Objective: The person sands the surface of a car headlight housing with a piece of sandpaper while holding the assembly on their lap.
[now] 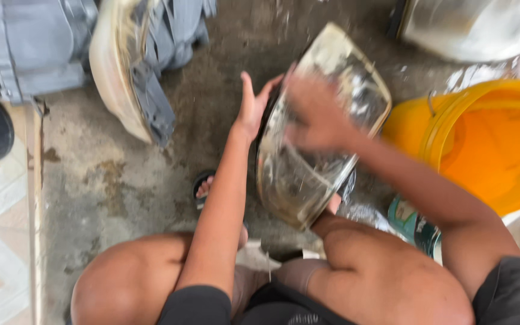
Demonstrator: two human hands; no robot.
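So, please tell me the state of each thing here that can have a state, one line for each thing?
Headlight lens: propped on edge between the knees, cloudy and dirty.
Left hand: open, flat against the lens edge.
Right hand: pressed on the lens face, blurred.
Orange bucket: upright, uncovered; contents cannot be told.
Second headlight: lying on the concrete floor, yellowed.
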